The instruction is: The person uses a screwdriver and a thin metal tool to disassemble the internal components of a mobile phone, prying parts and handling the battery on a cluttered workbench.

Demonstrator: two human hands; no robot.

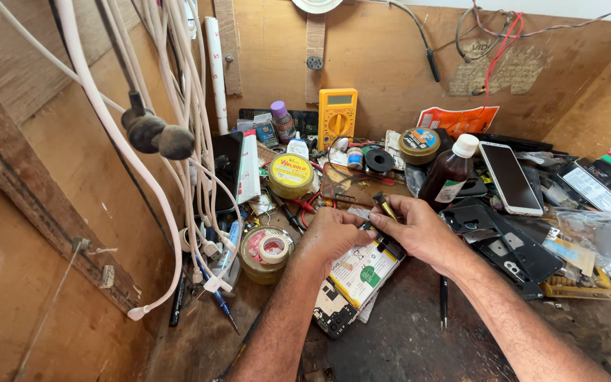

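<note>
Near the left edge of the workbench (426, 339), white cables (178, 106) hang down beside a roll of tape (271, 249). Next, the left hand (334, 237) curls closed on the top end of an open phone (355, 283) lying in the middle of the bench. Touching it, the right hand (419, 230) pinches a small dark tool (385, 206) over the phone. Behind them stands a yellow meter (336, 117). Farther right sit a brown bottle (449, 173) and a white phone (509, 177).
</note>
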